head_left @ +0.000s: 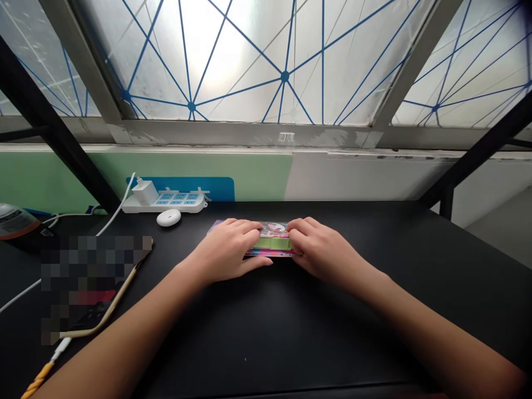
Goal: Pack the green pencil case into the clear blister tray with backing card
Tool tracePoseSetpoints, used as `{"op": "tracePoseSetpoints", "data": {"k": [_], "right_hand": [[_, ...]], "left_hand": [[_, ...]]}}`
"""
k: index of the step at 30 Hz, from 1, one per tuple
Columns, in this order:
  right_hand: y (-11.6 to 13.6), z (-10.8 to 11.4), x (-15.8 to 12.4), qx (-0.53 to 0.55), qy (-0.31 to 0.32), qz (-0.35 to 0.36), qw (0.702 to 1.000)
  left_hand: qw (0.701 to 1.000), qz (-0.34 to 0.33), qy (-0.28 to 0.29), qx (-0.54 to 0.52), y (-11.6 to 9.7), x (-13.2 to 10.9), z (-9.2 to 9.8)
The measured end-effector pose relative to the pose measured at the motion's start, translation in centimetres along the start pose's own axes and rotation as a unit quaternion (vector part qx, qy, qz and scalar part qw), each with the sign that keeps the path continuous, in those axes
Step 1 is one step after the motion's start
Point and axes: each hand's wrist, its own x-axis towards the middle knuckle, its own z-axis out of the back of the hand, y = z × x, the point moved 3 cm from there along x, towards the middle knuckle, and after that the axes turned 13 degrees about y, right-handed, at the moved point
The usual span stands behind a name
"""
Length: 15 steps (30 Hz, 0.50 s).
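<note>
A flat, colourful rectangular packet (272,244) lies on the black table, with a pink and blue printed cover and a green band across its middle. A cartoon picture shows on its top face. My left hand (224,249) rests over the packet's left end, fingers curled onto it. My right hand (322,249) grips the right end the same way. The two hands nearly meet above the green band and hide both ends.
Behind the hands lie a white power strip (164,203) with a white plug adapter (145,192) and a white oval case (168,217). To the left, a partly blurred-out phone (97,316) has a cable attached. A clear cup (286,138) stands on the window ledge.
</note>
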Motion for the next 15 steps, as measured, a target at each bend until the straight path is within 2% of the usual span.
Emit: {"op": "tracePoseSetpoints", "data": {"k": [3,7,11,15], "right_hand": [[1.1,-0.5,0.3,0.014,0.016,0.049,0.999],[1.7,-0.5,0.4,0.066,0.034,0.077,0.994],[0.3,-0.3,0.2,0.157,0.033,0.048,0.986],[-2.1,-1.0,0.4,0.202,-0.003,0.019,0.979]], "left_hand": [[0.998,0.052,0.016,-0.037,0.7,0.0,-0.6],[0.993,0.094,0.036,-0.054,2.4,-0.5,-1.4],[0.987,0.118,0.085,-0.063,3.3,-0.7,-2.3],[0.989,0.113,0.081,-0.045,2.7,-0.4,-2.2]]}}
